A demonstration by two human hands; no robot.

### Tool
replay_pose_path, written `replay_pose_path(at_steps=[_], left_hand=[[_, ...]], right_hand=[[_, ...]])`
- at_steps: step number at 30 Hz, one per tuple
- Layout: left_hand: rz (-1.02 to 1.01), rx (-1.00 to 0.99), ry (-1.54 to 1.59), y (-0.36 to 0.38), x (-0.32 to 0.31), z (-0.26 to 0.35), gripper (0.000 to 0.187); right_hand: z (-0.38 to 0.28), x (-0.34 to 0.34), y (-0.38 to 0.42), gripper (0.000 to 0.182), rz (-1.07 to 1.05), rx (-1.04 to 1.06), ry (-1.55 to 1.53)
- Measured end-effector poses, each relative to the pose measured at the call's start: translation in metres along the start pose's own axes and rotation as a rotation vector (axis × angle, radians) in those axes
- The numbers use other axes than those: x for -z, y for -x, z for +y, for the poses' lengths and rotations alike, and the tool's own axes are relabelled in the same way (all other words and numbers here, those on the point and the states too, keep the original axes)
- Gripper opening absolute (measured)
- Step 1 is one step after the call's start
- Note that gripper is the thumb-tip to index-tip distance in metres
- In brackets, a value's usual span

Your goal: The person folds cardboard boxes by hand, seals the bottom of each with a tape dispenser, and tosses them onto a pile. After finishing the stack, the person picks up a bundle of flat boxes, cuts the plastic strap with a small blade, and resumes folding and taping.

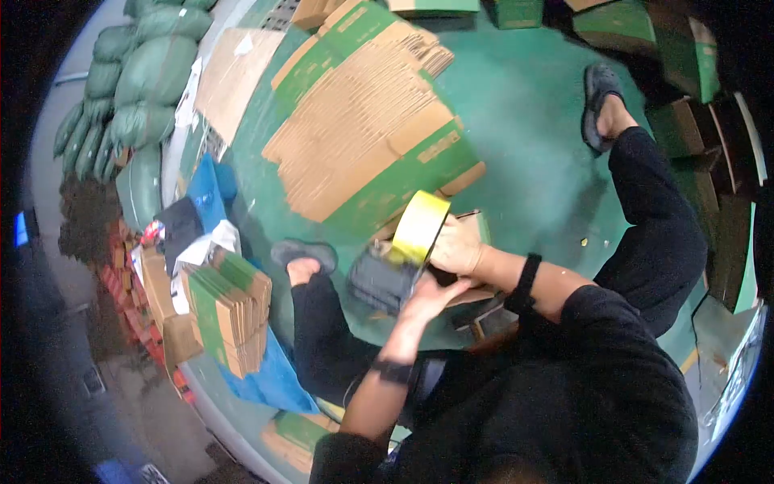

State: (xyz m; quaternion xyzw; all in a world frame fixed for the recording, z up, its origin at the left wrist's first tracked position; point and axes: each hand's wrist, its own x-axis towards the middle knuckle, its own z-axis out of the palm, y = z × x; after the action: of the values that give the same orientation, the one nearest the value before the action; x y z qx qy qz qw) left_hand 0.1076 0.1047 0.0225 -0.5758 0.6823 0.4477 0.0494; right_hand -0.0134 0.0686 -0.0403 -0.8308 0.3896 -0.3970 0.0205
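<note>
My right hand [457, 247] is closed beside a large roll of yellow tape [421, 226] and grips it, perhaps by a dispenser handle that my fingers hide. Just below, my left hand [433, 298] has its thumb spread away from the fingers, close under the tape. Its fingertips are partly hidden and blurred. Under and beside both hands, between my legs, lies a dark grey bundle [384, 278]. A small piece of cardboard box [471, 218] shows behind my right hand.
Stacked flat green-and-brown cartons [363, 121] lie ahead on the green floor [532, 105]. More folded cartons [230, 310] stand at left on a blue sheet [274, 375]. Green sacks [153, 73] are piled at far left. Boxes [681, 129] line the right side.
</note>
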Motion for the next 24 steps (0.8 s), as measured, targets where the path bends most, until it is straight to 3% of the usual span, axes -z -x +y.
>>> replay_pose_path(at_steps=[1,2,4,6,7,8,10,11,13,14,16,19,22,24], left_hand=[[-0.193,0.071,-0.009,-0.017,-0.009,-0.018,0.089],[-0.383,0.126,-0.017,-0.039,-0.017,-0.035,0.098],[-0.203,0.677,-0.427,-0.039,-0.023,0.005,0.115],[-0.172,0.672,-0.232,-0.043,-0.025,-0.004,0.114],[-0.174,0.654,-0.232,-0.032,-0.024,-0.001,0.109],[-0.156,0.623,-0.236,-0.028,-0.016,0.005,0.105],[-0.205,0.472,-0.330,0.000,0.008,0.000,0.086],[-0.165,0.412,-0.336,0.016,0.021,-0.014,0.064],[0.519,0.165,-0.491,0.055,0.018,-0.046,0.041],[0.640,0.152,-0.455,0.061,0.015,-0.062,0.043],[0.767,-0.025,-0.113,0.048,0.006,-0.083,0.049],[0.923,0.067,-0.017,-0.006,0.003,-0.084,0.053],[0.940,0.154,-0.027,-0.035,-0.007,-0.087,0.050],[0.924,0.175,-0.114,-0.037,-0.016,-0.092,0.048]], right_hand=[[-0.005,0.016,-0.014,0.026,0.032,-0.027,-0.034],[-0.003,0.021,-0.023,0.022,-0.129,-0.069,-0.029],[0.006,0.047,-0.065,0.020,-0.418,-0.275,0.021],[0.034,0.045,-0.080,0.018,-0.412,-0.296,-0.048],[0.039,0.027,-0.060,0.042,-0.284,-0.312,-0.125],[0.027,0.016,-0.037,0.027,-0.236,-0.324,-0.103],[0.007,0.010,0.003,0.040,-0.222,-0.380,-0.232],[0.001,0.010,0.017,0.041,-0.225,-0.346,-0.144],[0.012,0.001,0.030,0.042,-0.256,-0.368,-0.034],[0.009,-0.007,0.042,0.043,-0.305,-0.462,-0.036],[0.008,0.012,0.016,0.042,-0.291,-0.446,-0.331],[0.004,0.012,0.017,0.043,-0.308,-0.409,-0.278],[0.001,0.001,0.023,0.044,-0.340,-0.471,-0.243],[-0.010,-0.024,0.041,0.033,-0.292,-0.830,-0.776]])
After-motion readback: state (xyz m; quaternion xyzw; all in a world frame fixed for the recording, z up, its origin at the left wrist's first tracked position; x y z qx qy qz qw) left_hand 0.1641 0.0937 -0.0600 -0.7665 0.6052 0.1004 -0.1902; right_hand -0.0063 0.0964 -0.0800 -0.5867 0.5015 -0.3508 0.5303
